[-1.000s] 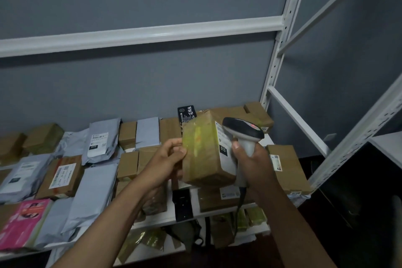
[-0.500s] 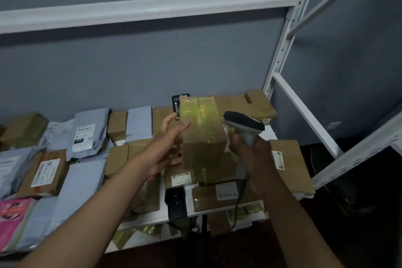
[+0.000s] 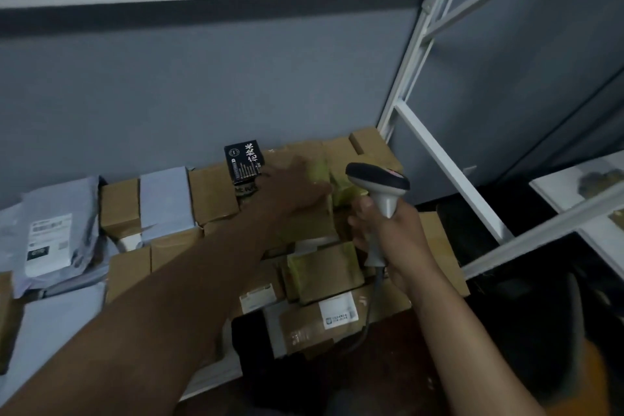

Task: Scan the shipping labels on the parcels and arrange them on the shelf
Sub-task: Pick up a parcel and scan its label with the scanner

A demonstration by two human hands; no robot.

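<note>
My left hand point(image 3: 297, 186) pressed flat on the taped parcel point(image 3: 320, 176) atop the back stack on the shelf point(image 3: 216, 371), my right hand point(image 3: 391, 233) gripped the scanner point(image 3: 378, 179), and I feared it might topple the leaning pile.

Dim, soft focus, motion blur, bowed edges, dark floor

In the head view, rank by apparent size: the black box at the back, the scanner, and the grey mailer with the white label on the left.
1. Grey mailer, largest.
2. Scanner, though it sits nearer the camera, so its lead is unsure.
3. Black box, smallest, farthest back.
</note>
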